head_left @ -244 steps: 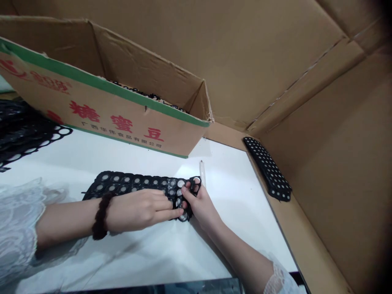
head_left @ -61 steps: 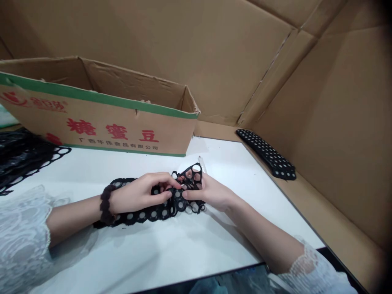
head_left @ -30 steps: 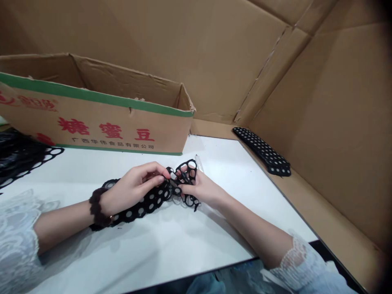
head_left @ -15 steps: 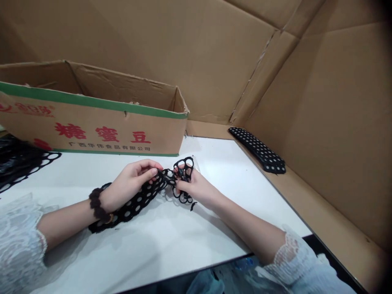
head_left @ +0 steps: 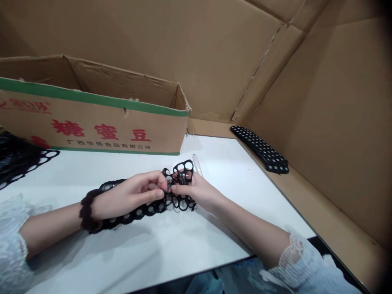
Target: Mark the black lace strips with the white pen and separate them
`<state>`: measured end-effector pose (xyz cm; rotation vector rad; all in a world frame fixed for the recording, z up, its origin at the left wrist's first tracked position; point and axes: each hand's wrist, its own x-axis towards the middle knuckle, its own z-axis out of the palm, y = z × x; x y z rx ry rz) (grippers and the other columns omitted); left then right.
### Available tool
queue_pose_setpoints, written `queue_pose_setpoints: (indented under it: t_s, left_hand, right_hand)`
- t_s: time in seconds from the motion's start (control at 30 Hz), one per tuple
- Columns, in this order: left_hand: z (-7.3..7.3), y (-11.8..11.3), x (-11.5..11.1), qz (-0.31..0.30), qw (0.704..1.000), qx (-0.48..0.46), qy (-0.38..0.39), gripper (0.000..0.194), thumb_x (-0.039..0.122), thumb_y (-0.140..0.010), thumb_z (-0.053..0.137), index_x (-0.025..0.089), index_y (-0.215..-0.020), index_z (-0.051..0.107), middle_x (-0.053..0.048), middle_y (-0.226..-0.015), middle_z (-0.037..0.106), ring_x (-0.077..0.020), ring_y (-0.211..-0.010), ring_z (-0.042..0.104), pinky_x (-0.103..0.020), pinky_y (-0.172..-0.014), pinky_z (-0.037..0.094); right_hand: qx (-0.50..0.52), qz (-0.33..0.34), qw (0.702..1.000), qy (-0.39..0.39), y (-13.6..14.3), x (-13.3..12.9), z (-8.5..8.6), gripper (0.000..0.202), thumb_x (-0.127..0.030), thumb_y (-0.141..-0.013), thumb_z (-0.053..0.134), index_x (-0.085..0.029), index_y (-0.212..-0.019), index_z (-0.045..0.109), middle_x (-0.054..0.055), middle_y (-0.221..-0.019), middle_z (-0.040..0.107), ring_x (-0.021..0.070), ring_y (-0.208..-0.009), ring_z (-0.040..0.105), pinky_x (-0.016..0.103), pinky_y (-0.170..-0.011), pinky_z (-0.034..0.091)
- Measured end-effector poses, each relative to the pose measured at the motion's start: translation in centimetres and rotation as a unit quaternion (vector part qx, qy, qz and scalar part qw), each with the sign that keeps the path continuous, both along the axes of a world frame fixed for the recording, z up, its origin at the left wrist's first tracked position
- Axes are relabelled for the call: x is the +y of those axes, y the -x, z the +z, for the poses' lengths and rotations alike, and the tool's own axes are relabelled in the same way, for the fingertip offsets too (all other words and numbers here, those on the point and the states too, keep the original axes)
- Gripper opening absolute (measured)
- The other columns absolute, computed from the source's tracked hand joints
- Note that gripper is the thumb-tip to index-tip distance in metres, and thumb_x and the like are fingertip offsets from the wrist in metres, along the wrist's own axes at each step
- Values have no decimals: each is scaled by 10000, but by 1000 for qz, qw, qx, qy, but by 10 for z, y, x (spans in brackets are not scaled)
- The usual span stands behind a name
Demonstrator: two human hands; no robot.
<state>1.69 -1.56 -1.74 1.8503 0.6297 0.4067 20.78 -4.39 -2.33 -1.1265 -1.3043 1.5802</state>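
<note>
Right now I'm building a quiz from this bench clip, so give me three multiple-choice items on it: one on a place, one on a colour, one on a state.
1. Where does the spare dotted black strip lie?
A. inside the box
B. on the cardboard ledge at the table's right edge
C. in the person's lap

2. What colour is the band along the cardboard box rim?
A. green
B. blue
C. yellow

3. How is the black perforated strip held?
A. flat and untouched
B. by one hand only
C. by both hands at its lifted end

Answers:
1 B: it rests beside the white table.
2 A: a green stripe tops the printed side.
3 C: the left hand and right hand pinch it together.
</note>
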Motion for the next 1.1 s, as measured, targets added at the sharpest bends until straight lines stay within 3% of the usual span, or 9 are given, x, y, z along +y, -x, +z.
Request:
queue_pose_setpoints:
  t_s: [0.27, 0.43, 0.57, 0.67, 0.73, 0.8, 0.87, 0.97, 1.1]
  left_hand:
    - [-2, 3, -4, -31, 978, 73, -192, 136, 302, -871, 386, 196, -937, 439, 15, -708, 502, -94, -588, 441, -187, -537, 355]
    - [-4, 4, -3, -88, 941, 97, -313, 289, 239, -890, 358, 266, -1169, 428, -16, -1081, 563, -142, -960, 533, -217, -811, 388]
    - [-8, 6, -4, -110, 919, 99, -365, 251, 244, -880, 384, 253, -1104, 496, -11, -1019, 599, -150, -887, 560, -231, -780, 400]
    - [-7, 5, -4, -33, 956, 76, -282, 167, 277, -867, 412, 224, -982, 521, 0, -863, 610, -120, -735, 559, -205, -656, 420]
    - [-3, 4, 1, 61, 980, 36, -187, 147, 318, -856, 428, 205, -910, 505, 9, -778, 583, -96, -635, 528, -184, -556, 409]
    - [3, 7, 9, 181, 976, -25, -121, 169, 356, -841, 445, 191, -830, 481, 23, -688, 530, -75, -543, 479, -166, -468, 374]
    - [14, 14, 19, 308, 941, -75, -119, 195, 368, -817, 478, 180, -769, 461, 36, -611, 477, -62, -487, 444, -149, -420, 347]
    - [42, 28, 31, 425, 864, -58, -264, 192, 351, -790, 512, 167, -843, 502, 14, -661, 528, -87, -559, 522, -170, -485, 416]
    - [88, 41, 58, 508, 650, 27, -564, 331, 355, -839, 419, 96, -1002, 546, -33, -861, 550, -130, -750, 562, -274, -715, 456]
  right_hand:
    - [24, 3, 1000, 14, 5, -5, -1, 139, -164, -614, 639, -151, -733, 569, -10, -694, 563, 109, -651, 504, 245, -639, 393]
    - [34, -5, 999, 35, 4, -4, -2, 158, -192, -601, 659, -153, -715, 557, 7, -723, 572, 121, -670, 518, 256, -642, 415]
    - [17, -19, 999, 36, 4, -2, -2, 141, -147, -600, 615, -156, -717, 537, 3, -695, 563, 115, -627, 521, 270, -636, 426]
    - [-10, -34, 999, 34, 5, -3, 0, 192, -116, -594, 562, -172, -761, 486, -13, -681, 533, 91, -528, 477, 247, -523, 404]
    - [-40, -53, 997, 36, 5, -4, 0, 251, -103, -581, 538, -185, -798, 443, -20, -705, 511, 79, -510, 450, 222, -465, 376]
    - [-70, -75, 994, 37, 4, -5, -1, 313, -93, -564, 519, -195, -837, 404, -19, -758, 498, 78, -540, 451, 200, -433, 359]
    - [-91, -84, 992, 24, 4, -5, -4, 344, -88, -557, 496, -202, -858, 374, -16, -806, 491, 76, -569, 454, 180, -411, 350]
    - [-92, -79, 993, -2, 4, -3, -9, 339, -96, -571, 472, -210, -865, 348, -18, -818, 484, 74, -569, 456, 168, -389, 351]
    - [-104, -94, 990, -5, 5, -1, -13, 301, -202, -644, 526, -209, -876, 335, -14, -814, 468, 68, -514, 449, 185, -356, 377]
